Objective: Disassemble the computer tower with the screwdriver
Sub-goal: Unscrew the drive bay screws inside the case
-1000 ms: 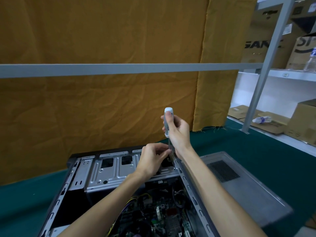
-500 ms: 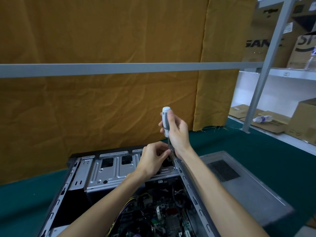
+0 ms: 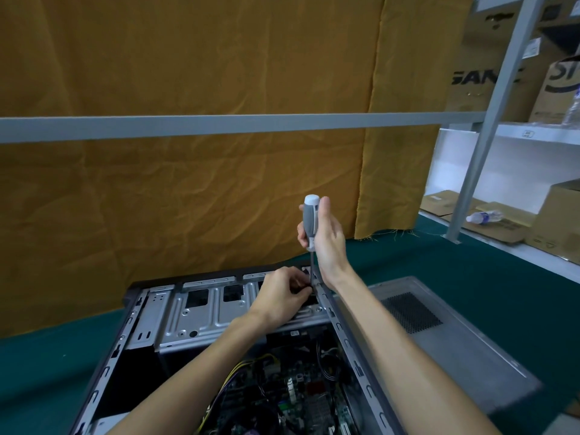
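Turning the screwdriver (image 3: pixel 311 221) a little since the earlier frame: showing now the grey side of the handle toward the camera, with the right hand (image 3: pixel 326 238) sitting almost at the same place as before. Gripping the handle firmly in the right hand, fingers wrapped around, thumb side to the left. Standing nearly upright, white cap on top, thin dark shaft going down to the far right corner of the tower (image 3: pixel 201 312). Pinching with the left hand (image 3: pixel 284 295) something small and dark at the bottom of the shaft; fingers closed narrow there, but impossible to tell exactly what is being held, screw or only the tip. Resting this left hand on the silver drive cage at the far end of the case. Lying on its side on the green table (image 3: pixel 470 277), open face up, with the motherboard (image 3: pixel 298 403) and yellow and black cables showing inside near the bottom of the view. Lying just beside the tower, to the right, the grey side panel (image 3: pixel 439 340) with its mesh vent. Hanging behind, a yellow-brown cloth (image 3: pixel 188 183) crossed by a grey bar. Standing at the right, shelves with cardboard boxes (image 3: pixel 561 221) and a plastic bottle (image 3: pixel 485 217) lying on flat cardboard.
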Motion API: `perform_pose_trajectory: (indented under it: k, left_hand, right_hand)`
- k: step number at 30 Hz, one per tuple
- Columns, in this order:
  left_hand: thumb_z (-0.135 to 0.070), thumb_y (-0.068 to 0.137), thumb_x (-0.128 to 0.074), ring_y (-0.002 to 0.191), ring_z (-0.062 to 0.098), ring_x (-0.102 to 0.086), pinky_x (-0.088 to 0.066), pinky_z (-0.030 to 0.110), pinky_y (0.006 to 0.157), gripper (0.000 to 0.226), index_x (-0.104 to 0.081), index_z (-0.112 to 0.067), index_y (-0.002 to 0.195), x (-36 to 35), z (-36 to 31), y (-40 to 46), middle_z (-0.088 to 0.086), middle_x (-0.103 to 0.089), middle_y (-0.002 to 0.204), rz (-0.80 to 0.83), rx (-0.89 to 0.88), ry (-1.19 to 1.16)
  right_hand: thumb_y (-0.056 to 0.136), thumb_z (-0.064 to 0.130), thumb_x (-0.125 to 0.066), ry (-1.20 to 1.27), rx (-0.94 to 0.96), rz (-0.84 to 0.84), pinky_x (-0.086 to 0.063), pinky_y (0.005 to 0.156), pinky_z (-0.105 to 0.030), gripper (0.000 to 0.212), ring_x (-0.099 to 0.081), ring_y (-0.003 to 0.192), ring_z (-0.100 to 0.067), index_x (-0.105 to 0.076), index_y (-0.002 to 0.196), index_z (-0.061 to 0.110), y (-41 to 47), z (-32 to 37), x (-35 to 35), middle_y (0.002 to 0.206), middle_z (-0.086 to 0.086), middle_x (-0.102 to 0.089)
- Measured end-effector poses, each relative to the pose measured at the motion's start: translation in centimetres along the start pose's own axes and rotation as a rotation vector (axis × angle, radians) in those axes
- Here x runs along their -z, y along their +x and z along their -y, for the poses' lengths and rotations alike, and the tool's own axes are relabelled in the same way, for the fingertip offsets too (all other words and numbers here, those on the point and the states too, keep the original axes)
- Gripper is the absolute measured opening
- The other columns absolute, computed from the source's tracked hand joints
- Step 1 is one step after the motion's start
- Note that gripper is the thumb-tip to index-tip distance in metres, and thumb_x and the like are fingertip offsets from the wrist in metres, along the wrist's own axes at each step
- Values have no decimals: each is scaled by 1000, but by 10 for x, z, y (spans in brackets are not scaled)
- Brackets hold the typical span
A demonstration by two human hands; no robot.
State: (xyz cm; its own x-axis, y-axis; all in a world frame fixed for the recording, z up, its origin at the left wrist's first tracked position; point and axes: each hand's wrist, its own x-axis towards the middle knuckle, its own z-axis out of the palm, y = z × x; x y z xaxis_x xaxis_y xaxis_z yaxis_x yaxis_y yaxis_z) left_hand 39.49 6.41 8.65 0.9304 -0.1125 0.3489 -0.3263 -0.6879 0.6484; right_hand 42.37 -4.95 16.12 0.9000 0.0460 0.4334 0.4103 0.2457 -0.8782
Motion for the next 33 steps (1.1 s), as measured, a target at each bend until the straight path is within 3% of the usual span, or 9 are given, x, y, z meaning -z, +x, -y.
perform_pose_trajectory:
  k: [4, 9, 13, 16, 18, 21, 24, 28, 33]
  left_hand:
    - [-20, 90, -74, 77, -3, -58, -40, 4, 66, 10, -78, -17, 99, 1, -2, 0, -13, -63, 86, 13, -39, 24]
    - [-21, 89, -75, 79, -4, -60, -42, 5, 66, 9, -79, -18, 97, 1, -2, 0, -14, -64, 86, 8, -24, 11]
    - [-25, 90, -74, 84, 2, -63, -49, 18, 75, 12, -79, -18, 99, 1, -3, 0, -11, -68, 90, 17, -18, 6]
    - [-23, 92, -73, 82, 1, -62, -47, 13, 71, 12, -79, -17, 100, 1, -4, -1, -11, -66, 89, 14, -23, 20]
    - [-22, 92, -72, 79, -2, -59, -42, 8, 66, 10, -78, -17, 98, 1, -4, -1, -14, -63, 85, 12, -29, 38]
    - [-21, 92, -72, 79, -3, -58, -41, 6, 67, 10, -78, -17, 99, 1, -4, -1, -13, -62, 85, 6, -28, 35]
    - [-21, 92, -72, 81, -1, -58, -41, 5, 67, 9, -78, -18, 99, 0, -5, -2, -8, -65, 89, 4, -28, 31]
    - [-20, 91, -73, 80, 0, -58, -39, 6, 67, 8, -78, -18, 98, 0, -5, -1, -9, -65, 88, 4, -35, 27]
    - [-20, 92, -73, 78, 1, -57, -38, 6, 67, 8, -77, -17, 97, 0, -5, -1, -8, -64, 88, 4, -39, 39]
  right_hand:
    - [87, 47, -64, 20, 38, -15, -45, 56, -21, 45, -51, 57, -8, -49, 97, 6, -2, -1, -4, 67, 1, -57]
    - [104, 50, -38, -55, 24, -34, -45, 57, -19, 58, -54, 62, -8, -73, 105, 3, 1, -3, -2, 71, 7, -64]
    - [90, 54, -58, -24, 44, 20, -40, 60, -25, 56, -44, 60, -7, -49, 109, 3, -2, -1, -4, 68, 9, -51]
    - [85, 47, -71, -52, 67, -7, -43, 58, -26, 49, -49, 58, -11, -48, 97, 5, -3, -1, -3, 66, 5, -53]
    - [88, 51, -66, -84, 82, -41, -47, 63, -28, 55, -55, 62, -14, -60, 95, -3, -2, -2, 0, 68, -3, -59]
    - [95, 54, -53, -81, 79, -37, -48, 60, -24, 55, -55, 63, -12, -72, 104, 3, -1, -1, 3, 72, -2, -60]
    - [100, 50, -49, 9, 26, -23, -42, 53, -19, 50, -51, 57, -8, -55, 109, 2, 0, 1, 0, 71, -3, -56]
    - [89, 47, -63, 0, 30, 46, -43, 57, -20, 46, -50, 59, -6, -45, 104, 7, -3, 2, -2, 65, 5, -55]
    - [101, 47, -48, -61, 57, -26, -47, 57, -23, 54, -56, 59, -11, -69, 99, -2, -3, 1, -1, 74, -5, -65]
